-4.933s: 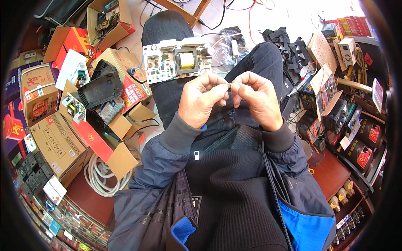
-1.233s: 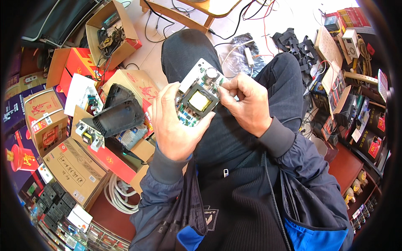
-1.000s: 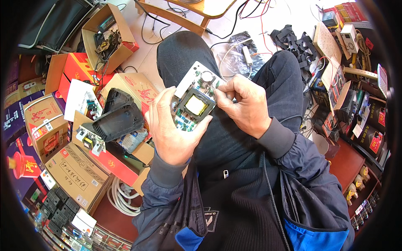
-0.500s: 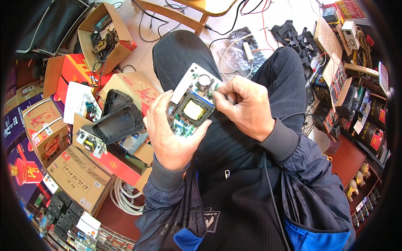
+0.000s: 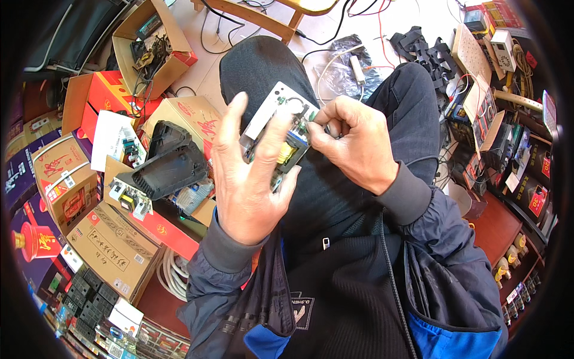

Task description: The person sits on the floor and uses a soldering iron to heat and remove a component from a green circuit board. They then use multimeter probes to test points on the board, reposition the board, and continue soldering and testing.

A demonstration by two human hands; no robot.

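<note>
A power-supply circuit board, with a pale metal plate along one side and a yellow-and-black transformer, is held up over my lap between both hands. My left hand supports it from the left. Its index finger lies across the front of the board, its thumb is by the lower right edge, and another finger stands raised beside the plate. My right hand pinches the board's right edge between thumb and curled index finger. Anything small in that pinch is hidden.
On the left, a black plastic casing and another circuit board rest on open cardboard boxes. A carton of cables stands farther off. A white power strip lies beyond my knees. Shelves of tools and boxes line the right side.
My left hand has shifted its grip: its index finger now crosses the board's front, partly covering the transformer, and another finger is raised. My right hand's pinch stays at the right edge.
</note>
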